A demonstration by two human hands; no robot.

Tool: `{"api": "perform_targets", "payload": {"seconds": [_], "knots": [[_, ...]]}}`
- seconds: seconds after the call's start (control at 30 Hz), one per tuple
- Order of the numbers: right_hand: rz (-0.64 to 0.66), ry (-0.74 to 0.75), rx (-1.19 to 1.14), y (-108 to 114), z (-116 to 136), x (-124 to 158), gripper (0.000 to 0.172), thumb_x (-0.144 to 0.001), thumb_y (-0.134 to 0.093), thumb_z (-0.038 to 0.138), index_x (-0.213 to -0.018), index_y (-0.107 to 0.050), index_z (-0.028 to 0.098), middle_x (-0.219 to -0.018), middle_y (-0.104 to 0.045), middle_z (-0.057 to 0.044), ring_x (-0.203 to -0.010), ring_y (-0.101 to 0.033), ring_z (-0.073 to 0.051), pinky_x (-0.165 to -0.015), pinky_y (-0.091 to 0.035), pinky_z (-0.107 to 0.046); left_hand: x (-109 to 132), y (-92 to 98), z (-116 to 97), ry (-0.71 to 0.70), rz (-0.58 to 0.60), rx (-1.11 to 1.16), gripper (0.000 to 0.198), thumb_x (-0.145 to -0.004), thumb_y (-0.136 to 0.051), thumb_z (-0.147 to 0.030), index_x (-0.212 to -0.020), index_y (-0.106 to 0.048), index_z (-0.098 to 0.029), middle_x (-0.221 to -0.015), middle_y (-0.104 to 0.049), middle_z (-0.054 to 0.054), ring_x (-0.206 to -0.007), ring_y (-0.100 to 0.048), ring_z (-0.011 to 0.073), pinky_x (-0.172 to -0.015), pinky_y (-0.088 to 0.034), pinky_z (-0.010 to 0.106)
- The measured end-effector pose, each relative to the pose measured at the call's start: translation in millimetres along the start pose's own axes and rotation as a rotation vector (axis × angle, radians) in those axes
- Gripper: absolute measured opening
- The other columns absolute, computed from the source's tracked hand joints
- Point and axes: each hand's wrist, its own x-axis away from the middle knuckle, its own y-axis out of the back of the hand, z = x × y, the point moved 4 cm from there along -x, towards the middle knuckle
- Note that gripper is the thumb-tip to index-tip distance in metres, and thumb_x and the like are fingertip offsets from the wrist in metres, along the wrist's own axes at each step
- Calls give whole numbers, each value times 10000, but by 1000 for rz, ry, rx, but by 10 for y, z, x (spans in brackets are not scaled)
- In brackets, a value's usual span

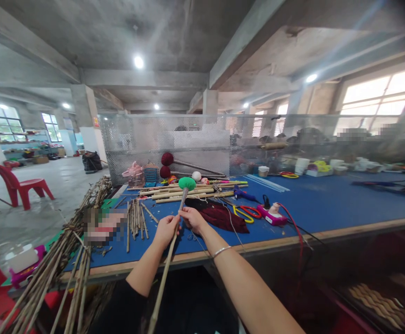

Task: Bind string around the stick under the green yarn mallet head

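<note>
A person holds a long stick [165,278] over the near edge of the blue table [317,204], its lower end running down toward the body and its upper end topped by a green ball [187,183]. The fingers of the left hand [166,230] are closed round the stick, and those of the right hand [192,220] pinch it just above, below the ball. Right of the hands lie a dark red cloth [219,215] and scissors [247,214]; left of them, a row of short sticks [138,220]. Two dark red balls [166,159] sit farther back.
</note>
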Motion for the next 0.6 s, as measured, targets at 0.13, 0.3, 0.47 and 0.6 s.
{"api": "perform_targets", "payload": {"seconds": [0.13, 0.3, 0.47, 0.6], "knots": [[-31, -5, -6, -7, -18, -19, 278, -581, -663, 338, -629, -465, 149, -379, -369, 99, -286, -233, -15, -315, -92, -191, -10, 46, -11, -153, -190, -198, 372, -570, -634, -497, -652, -558, -143, -543, -560, -9, -474, -478, 81, -467, -356, 187], [40, -18, -42, -26, -15, -6, 292, -609, -657, 372, -688, -482, 152, -391, -351, 106, -290, -200, -17, -315, -65, -193, -65, 39, 86, 9, -57, -98, 396, -604, -596, -529, -674, -562, -140, -458, -538, -9, -373, -421, 73, -390, -304, 187], [90, -36, -76, -29, 4, 19, 310, -627, -644, 403, -728, -483, 158, -382, -315, 116, -294, -164, -19, -324, -33, -194, -46, -7, 58, 31, 98, 83, 426, -651, -534, -561, -626, -528, -135, -457, -527, -8, -342, -410, 60, -369, -284, 177], [52, -13, -54, -15, -14, -9, 320, -592, -671, 386, -669, -463, 155, -378, -333, 112, -292, -182, -15, -328, -62, -196, -21, -1, 14, -74, -2, -29, 378, -659, -546, -517, -668, -541, -139, -523, -543, -10, -399, -441, 67, -412, -324, 184]]}}
